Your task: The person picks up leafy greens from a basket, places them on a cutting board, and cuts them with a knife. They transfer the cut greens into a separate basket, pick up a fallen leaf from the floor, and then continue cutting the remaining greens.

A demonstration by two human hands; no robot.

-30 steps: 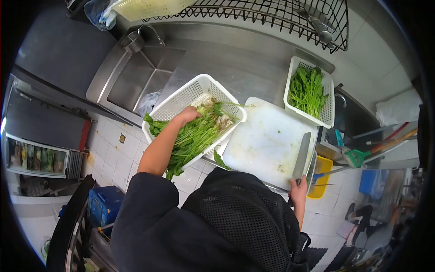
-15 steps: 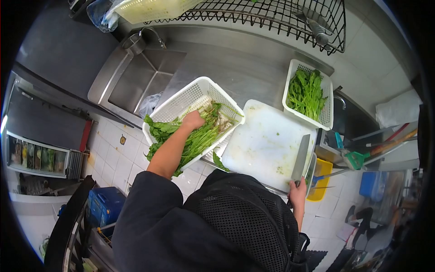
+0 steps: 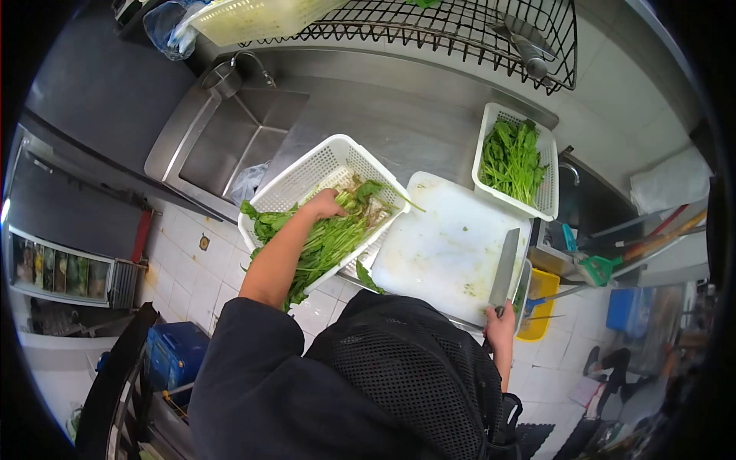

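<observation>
My left hand is closed on stems of leafy greens inside a white perforated basket; its fingertips are partly hidden among them. Leaves hang over the basket's near edge. My right hand is wrapped round the handle of a large knife, whose broad blade lies along the right side of a white cutting board. Small green scraps dot the board. Behind its right corner, a second white basket holds more greens.
A steel sink is at the left of the steel counter. A black wire rack hangs above. Right of the board are a yellow bin and a green-headed tool. A person's legs show at lower right.
My left hand has shifted slightly among the greens, and one stem now sticks out over the basket's right edge towards the board. My right hand still holds the knife; the whole view has shifted slightly.
</observation>
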